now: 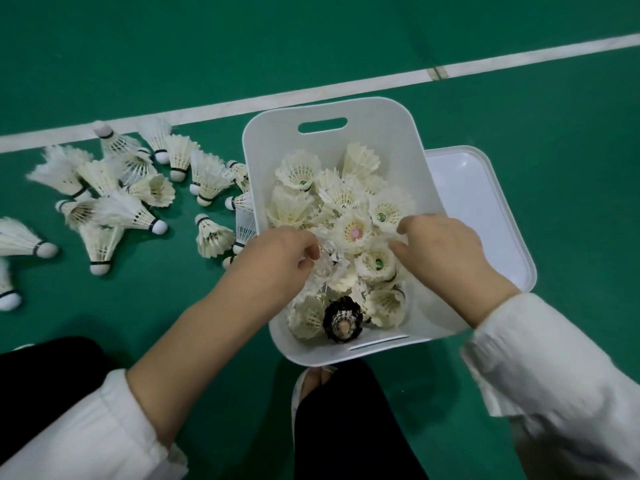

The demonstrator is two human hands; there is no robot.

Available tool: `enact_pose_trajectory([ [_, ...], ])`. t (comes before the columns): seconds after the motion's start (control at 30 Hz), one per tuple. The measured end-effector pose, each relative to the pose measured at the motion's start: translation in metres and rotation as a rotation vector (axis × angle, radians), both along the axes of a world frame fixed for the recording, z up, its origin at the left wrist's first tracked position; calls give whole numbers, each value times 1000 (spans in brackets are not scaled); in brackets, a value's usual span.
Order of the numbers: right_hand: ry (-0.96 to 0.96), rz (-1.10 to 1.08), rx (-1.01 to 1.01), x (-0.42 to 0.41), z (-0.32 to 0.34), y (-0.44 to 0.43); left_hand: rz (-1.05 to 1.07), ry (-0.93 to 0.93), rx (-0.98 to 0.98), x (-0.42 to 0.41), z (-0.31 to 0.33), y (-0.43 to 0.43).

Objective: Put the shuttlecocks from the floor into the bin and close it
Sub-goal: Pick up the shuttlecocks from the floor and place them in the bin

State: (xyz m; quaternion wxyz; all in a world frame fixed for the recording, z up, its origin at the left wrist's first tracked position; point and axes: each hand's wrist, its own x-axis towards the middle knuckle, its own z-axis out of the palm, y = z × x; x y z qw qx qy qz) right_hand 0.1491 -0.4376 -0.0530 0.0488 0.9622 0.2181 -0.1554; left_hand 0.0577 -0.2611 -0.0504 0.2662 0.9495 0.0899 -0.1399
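A white plastic bin (266,147) stands open on the green floor, holding several white feather shuttlecocks (346,195) and one dark one (343,318). Both my hands are inside it. My left hand (280,261) has its fingers curled round ragged white shuttlecocks (332,268) at the pile's near left. My right hand (446,251) rests over the pile's right side, fingers bent down onto the feathers; whether it grips one is hidden. Several more shuttlecocks (124,199) lie scattered on the floor left of the bin. The white lid (485,209) lies flat under the bin's right side.
A white court line (346,88) runs diagonally across the green floor behind the bin. My black-trousered knees (48,368) and a foot in a white shoe (311,379) are at the bottom of the view, just in front of the bin.
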Motion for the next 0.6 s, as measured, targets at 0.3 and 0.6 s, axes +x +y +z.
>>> enact_pose_trajectory([
  [0.3, 409, -108, 478, -39, 8, 25, -127, 3, 8, 5, 2, -8],
  [0.6, 357, 234, 186, -55, -46, 61, -171, -71, 192, 4, 39, 44],
])
